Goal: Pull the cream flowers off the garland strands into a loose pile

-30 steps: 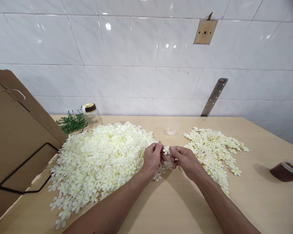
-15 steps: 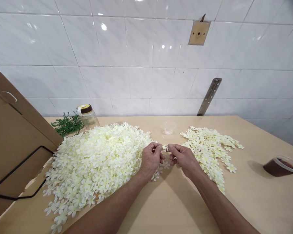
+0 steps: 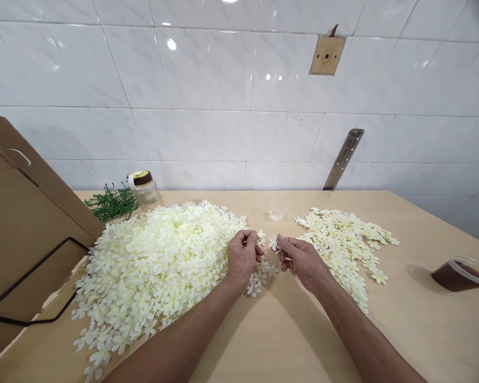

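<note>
My right hand [image 3: 301, 258] pinches a small white artificial flower [image 3: 273, 243] between thumb and fingertips. A short gap to its left, my left hand [image 3: 242, 252] is closed in a pinch, with another pale flower [image 3: 261, 237] at its fingertips. Beside my left hand rises a big heap of cream-white artificial flowers [image 3: 163, 260]. A few loose flowers [image 3: 259, 276] lie on the table just below the fingers. Behind my right hand spreads a smaller, flatter pile of the same flowers [image 3: 339, 239].
A small clear cup [image 3: 277, 213] stands beyond my hands. Green plastic stems [image 3: 112, 203] and a lidded jar [image 3: 146, 190] are at the back left. A cardboard box [image 3: 32, 229] with a black metal frame [image 3: 27, 287] borders the left. A dark drink in a tub [image 3: 459, 275] sits far right.
My hands were almost touching at one flower cluster; now they have drawn slightly apart, a flower at each hand's fingertips. The piles look the same.
</note>
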A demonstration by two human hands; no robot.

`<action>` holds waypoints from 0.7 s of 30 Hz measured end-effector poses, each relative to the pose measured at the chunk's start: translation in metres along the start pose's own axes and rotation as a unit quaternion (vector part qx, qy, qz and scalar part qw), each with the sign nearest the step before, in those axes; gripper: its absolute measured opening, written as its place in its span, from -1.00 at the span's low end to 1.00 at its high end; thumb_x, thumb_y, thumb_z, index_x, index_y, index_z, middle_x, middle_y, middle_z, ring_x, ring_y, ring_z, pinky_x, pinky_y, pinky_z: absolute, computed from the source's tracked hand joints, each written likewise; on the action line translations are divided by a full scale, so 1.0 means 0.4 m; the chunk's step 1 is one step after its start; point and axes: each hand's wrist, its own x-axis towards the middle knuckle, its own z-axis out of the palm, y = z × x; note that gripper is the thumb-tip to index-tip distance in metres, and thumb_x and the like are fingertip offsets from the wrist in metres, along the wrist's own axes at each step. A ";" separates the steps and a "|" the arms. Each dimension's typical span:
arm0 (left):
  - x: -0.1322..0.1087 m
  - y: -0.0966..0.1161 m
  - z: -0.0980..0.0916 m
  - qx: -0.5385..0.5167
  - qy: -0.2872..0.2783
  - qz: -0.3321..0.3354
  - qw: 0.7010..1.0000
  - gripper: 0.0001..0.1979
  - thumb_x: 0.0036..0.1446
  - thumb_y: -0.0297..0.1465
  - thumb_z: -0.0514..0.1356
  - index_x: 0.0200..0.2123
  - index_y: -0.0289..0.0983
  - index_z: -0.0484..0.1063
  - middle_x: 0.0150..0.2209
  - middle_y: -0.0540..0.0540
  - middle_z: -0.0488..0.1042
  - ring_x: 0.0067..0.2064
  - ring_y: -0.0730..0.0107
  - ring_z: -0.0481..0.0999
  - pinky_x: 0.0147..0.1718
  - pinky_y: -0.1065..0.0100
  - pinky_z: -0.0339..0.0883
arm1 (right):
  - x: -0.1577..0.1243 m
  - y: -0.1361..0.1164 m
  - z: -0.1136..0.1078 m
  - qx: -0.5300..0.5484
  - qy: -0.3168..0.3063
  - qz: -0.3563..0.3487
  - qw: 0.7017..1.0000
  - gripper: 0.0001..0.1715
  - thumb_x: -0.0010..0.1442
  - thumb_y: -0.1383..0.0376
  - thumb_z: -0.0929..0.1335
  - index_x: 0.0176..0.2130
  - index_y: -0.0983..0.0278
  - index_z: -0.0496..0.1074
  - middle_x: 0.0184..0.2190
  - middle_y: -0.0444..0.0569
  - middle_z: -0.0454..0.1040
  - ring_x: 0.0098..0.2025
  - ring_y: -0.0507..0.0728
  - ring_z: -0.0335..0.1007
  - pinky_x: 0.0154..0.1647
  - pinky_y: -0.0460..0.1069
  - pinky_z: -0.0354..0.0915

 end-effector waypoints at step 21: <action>0.010 0.020 -0.005 0.002 0.020 0.014 1.000 -0.76 0.09 -0.21 0.20 -0.40 -0.28 0.37 -0.68 0.08 0.35 -0.68 0.55 0.29 -0.65 0.49 0.22 | -0.010 0.017 0.019 -0.154 -0.027 -0.068 0.985 -0.41 0.15 -0.12 0.33 -0.63 0.26 0.29 -0.75 -0.20 0.22 -0.71 -0.03 0.12 -0.65 -0.10 0.07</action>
